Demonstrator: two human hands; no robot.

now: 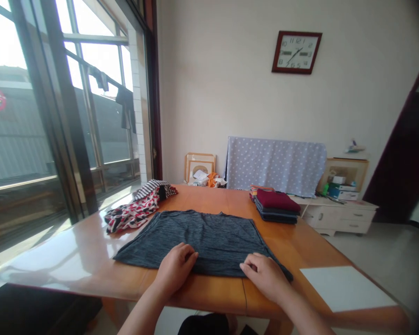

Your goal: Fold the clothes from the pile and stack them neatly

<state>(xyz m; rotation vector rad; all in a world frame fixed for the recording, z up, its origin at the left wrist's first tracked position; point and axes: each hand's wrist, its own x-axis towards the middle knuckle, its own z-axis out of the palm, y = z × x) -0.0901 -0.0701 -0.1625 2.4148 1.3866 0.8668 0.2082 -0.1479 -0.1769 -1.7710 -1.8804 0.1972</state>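
Note:
A dark blue-grey heathered garment (209, 237) lies spread flat on the wooden table in front of me, wider at its near edge and lightly wrinkled. My left hand (178, 266) is closed, with curled fingers at the garment's near edge, left of its middle. Toward the right end of that same edge, my right hand (264, 275) is closed too, thumb and forefinger pinched together over the cloth. The palms and the undersides of the fingers are hidden.
The glossy table (300, 242) holds a rumpled pile of patterned clothes (136, 209) at back left and a folded stack (275, 207) at back right. A white sheet (347, 286) lies near the right edge. A low cabinet (349, 216) stands beyond.

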